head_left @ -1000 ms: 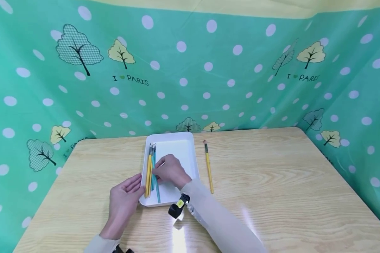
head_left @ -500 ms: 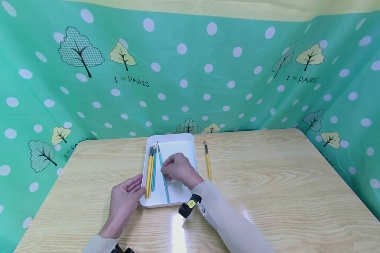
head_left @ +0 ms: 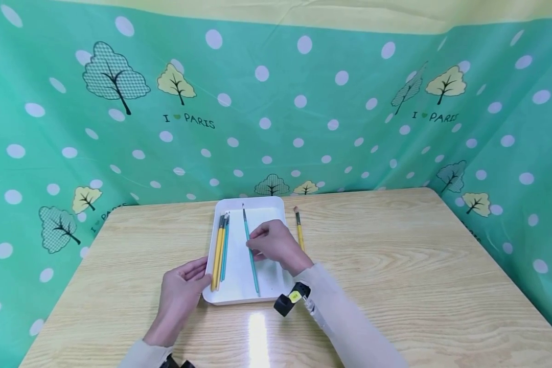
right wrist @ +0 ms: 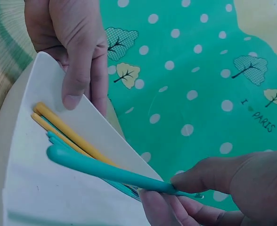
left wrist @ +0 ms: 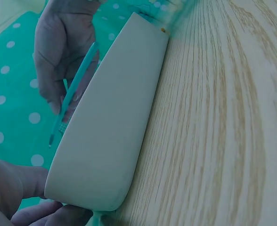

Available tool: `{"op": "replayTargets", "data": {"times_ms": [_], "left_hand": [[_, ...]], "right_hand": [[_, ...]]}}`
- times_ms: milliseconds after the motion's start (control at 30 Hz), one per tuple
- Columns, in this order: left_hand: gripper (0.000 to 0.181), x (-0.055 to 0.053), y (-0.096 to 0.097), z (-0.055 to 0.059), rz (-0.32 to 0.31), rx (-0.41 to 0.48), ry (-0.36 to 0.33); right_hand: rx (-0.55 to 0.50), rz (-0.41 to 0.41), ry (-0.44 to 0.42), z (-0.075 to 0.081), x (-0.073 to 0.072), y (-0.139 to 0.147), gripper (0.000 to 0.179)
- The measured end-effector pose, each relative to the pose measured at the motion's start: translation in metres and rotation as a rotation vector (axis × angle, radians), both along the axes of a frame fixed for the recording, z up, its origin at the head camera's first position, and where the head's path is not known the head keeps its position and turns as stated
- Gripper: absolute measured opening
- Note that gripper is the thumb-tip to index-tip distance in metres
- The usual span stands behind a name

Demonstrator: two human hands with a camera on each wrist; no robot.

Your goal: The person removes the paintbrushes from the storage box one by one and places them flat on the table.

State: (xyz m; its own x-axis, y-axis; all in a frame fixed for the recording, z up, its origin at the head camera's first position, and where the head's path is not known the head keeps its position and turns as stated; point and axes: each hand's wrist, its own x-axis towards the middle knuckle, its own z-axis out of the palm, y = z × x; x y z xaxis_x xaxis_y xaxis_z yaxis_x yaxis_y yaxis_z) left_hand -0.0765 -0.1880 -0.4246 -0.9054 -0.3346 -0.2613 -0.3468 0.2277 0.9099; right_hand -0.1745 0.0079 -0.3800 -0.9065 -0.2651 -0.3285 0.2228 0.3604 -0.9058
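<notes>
My right hand (head_left: 276, 245) pinches a teal-handled paintbrush (head_left: 254, 273) between thumb and fingers over the middle of a white tray (head_left: 239, 291). The brush points bristles away from me, its rounded handle end large in the right wrist view. At the tray's left wall, my left hand (head_left: 184, 294) grips the rim, thumb inside and fingers outside. Yellow-handled paintbrushes (head_left: 218, 255) and thinner teal ones (head_left: 225, 258) lie together along that left side inside the tray. In the left wrist view the tray's outer wall hides the brushes lying within.
Just right of the tray, a yellow-handled paintbrush (head_left: 299, 230) lies on the wooden table (head_left: 395, 266), its lower part hidden by the right hand and arm. A green dotted curtain (head_left: 267, 122) hangs behind and along both sides.
My right hand has drawn the teal paintbrush rightward, away from the bunch at the tray's left side to its middle. My left hand keeps its grip on the tray.
</notes>
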Motion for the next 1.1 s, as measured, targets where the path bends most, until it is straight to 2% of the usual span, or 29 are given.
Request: {"op": "replayTargets", "data": {"times_ms": [433, 633, 867, 1100], "left_hand": [[0.049, -0.001, 0.002, 0.0, 0.003, -0.001, -0.018], [0.049, 0.0, 0.003, 0.0, 0.007, 0.012, -0.008], [0.047, 0.001, 0.003, 0.0, -0.002, 0.01, -0.004], [0.046, 0.001, 0.002, 0.0, 0.003, 0.015, -0.003]], "right_hand": [[0.005, -0.018, 0.008, 0.004, 0.0, 0.027, 0.012], [0.012, -0.033, 0.019, 0.002, -0.001, 0.042, 0.012], [-0.028, -0.054, -0.013, -0.001, -0.003, 0.058, 0.014], [-0.01, -0.068, -0.001, 0.0, -0.007, 0.072, 0.014]]}}
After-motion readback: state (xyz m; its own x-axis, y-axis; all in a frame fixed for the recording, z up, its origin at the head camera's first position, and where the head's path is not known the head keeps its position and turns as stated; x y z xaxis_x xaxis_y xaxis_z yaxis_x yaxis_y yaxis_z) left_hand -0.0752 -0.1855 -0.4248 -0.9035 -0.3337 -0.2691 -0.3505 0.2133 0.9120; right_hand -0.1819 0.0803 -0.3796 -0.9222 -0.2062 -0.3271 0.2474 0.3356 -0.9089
